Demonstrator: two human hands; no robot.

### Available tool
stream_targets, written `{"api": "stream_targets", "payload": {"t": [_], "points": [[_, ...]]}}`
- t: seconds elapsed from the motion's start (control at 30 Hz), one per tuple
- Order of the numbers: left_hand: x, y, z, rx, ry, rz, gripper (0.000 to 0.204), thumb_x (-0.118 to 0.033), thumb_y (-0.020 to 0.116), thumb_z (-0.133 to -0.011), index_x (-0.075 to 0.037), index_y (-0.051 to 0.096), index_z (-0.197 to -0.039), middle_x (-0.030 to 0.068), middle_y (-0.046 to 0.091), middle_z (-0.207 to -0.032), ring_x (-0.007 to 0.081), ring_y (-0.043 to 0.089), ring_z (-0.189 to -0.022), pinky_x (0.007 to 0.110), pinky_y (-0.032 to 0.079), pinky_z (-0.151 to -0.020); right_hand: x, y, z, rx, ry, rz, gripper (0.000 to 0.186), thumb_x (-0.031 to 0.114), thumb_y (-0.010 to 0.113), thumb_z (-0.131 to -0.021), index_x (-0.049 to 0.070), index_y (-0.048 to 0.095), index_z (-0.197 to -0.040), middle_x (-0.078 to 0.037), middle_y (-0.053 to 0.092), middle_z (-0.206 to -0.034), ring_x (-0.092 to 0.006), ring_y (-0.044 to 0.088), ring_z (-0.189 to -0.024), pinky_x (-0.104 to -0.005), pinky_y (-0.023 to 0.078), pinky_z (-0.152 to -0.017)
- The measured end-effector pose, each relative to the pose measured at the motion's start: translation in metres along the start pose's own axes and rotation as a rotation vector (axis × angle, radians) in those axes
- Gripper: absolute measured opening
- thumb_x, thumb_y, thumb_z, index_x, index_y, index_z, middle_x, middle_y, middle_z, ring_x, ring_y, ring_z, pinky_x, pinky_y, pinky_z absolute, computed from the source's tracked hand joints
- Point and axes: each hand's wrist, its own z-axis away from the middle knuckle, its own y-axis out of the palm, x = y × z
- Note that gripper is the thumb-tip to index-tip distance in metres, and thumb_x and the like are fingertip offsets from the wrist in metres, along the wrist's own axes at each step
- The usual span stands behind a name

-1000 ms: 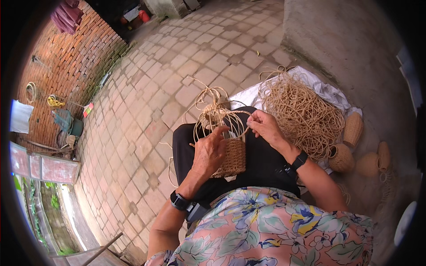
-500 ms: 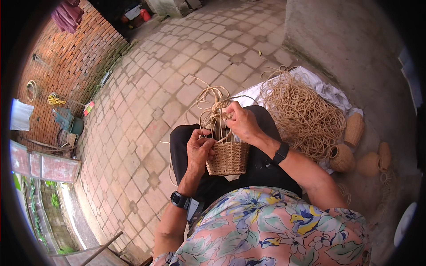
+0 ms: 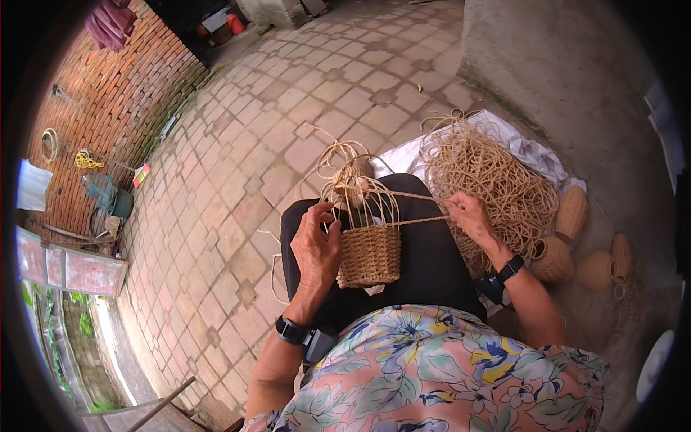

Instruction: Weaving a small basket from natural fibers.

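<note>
A woven tan basket point(image 3: 371, 255) sits on my lap in dark trousers, with loose upright cords point(image 3: 363, 201) bending over its top. My left hand point(image 3: 317, 245) is at the basket's upper left, fingers curled on its rim and cords. Out to the right, my right hand point(image 3: 468, 216) pinches a cord point(image 3: 421, 221) stretched taut from the basket. More looped strands and what looks like another small woven piece point(image 3: 354, 169) lie just beyond the basket.
A tangled cord pile point(image 3: 489, 176) lies on a white sheet point(image 3: 399, 155) at the right, beside several finished woven pieces point(image 3: 572, 212). Paving point(image 3: 216, 245) surrounds me. A brick wall point(image 3: 108, 108) with hanging coils stands left, a concrete wall point(image 3: 547, 65) right.
My right hand has pulled away to the right from above the basket, drawing the cord out. My left hand has shifted slightly and stays at the basket's left side.
</note>
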Motion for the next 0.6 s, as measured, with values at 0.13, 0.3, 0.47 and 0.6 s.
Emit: {"api": "stream_targets", "payload": {"t": [0.13,0.3,0.47,0.6], "points": [[-0.022,0.007,-0.005,0.171,0.222,-0.114,0.032,-0.003,0.058,-0.082,-0.009,0.058,-0.114,0.0112,0.069,-0.079,0.0193,0.064,-0.060,0.032,0.050,-0.059,-0.009,-0.014,-0.007,0.044,0.017,-0.107,0.012,0.014,0.065,-0.085,0.003,0.061,-0.081,0.000,0.058,-0.066,-0.0071,0.051,-0.058,-0.0248,0.044,-0.051],[-0.022,0.017,-0.017,0.370,0.113,-0.111,0.033,-0.005,0.054,-0.081,-0.008,0.058,-0.114,0.0124,0.068,-0.075,0.0218,0.065,-0.062,0.033,0.051,-0.060,0.052,0.004,-0.017,0.471,0.211,-0.757,0.013,0.017,0.064,-0.089,0.005,0.058,-0.093,-0.002,0.060,-0.076,-0.0092,0.059,-0.062,-0.0234,0.053,-0.055],[-0.020,0.020,-0.014,0.287,-0.064,0.036,0.026,-0.004,0.056,-0.079,-0.008,0.060,-0.105,0.0120,0.067,-0.071,0.0248,0.066,-0.062,0.036,0.051,-0.060,0.081,0.069,-0.028,0.317,-0.175,-0.362,0.013,0.014,0.065,-0.084,0.005,0.056,-0.089,-0.005,0.059,-0.070,-0.0142,0.059,-0.062,-0.0280,0.050,-0.057],[-0.012,0.014,-0.014,0.183,-0.317,0.359,0.020,-0.002,0.057,-0.082,-0.007,0.058,-0.102,0.0030,0.063,-0.071,0.0070,0.056,-0.057,0.023,0.046,-0.050,0.108,0.090,-0.031,-0.077,-0.653,0.208,0.024,0.012,0.066,-0.077,0.003,0.053,-0.095,-0.014,0.062,-0.073,-0.0304,0.061,-0.062,-0.0390,0.049,-0.061]]}}
